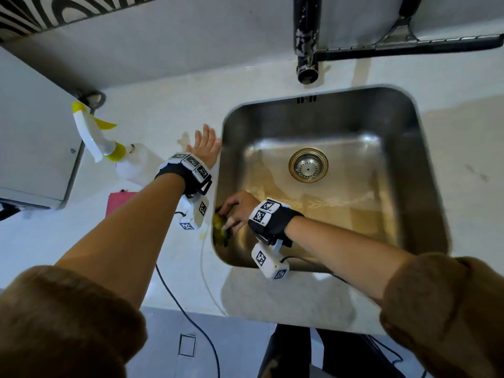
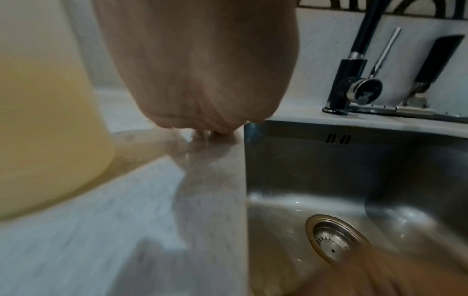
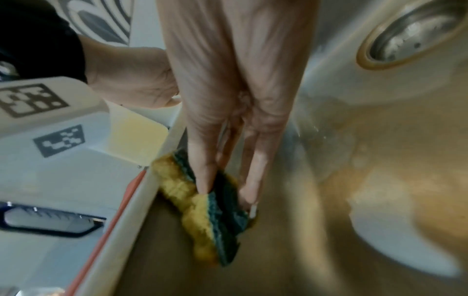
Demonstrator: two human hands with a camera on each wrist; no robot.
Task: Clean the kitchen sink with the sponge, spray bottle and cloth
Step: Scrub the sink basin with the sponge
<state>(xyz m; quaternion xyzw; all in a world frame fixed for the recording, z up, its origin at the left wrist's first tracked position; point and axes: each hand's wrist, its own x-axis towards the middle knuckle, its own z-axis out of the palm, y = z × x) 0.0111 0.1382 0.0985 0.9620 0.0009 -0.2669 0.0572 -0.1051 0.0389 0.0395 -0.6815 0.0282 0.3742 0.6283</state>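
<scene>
The steel sink (image 1: 425, 148) is wet, with yellowish water on its floor. My right hand (image 1: 233, 212) reaches down inside it and grips a yellow sponge with a green scouring side (image 1: 219, 226) against the sink's left wall. In the right wrist view its fingers (image 3: 205, 170) dig into the bent sponge (image 3: 200, 212). My left hand (image 1: 204, 143) rests flat on the counter beside the sink's left rim, fingers straight and holding nothing. The white spray bottle with a yellow trigger (image 1: 122, 162) stands left of that hand. A pink cloth (image 1: 118, 201) lies partly under my left forearm.
A black tap (image 1: 306, 50) rises behind the sink, and a squeegee (image 1: 409, 36) lies along the back ledge. The drain strainer (image 1: 308, 165) sits mid-sink. A white cabinet (image 1: 35, 132) stands at the far left. Cables (image 1: 174, 296) hang over the counter's front edge.
</scene>
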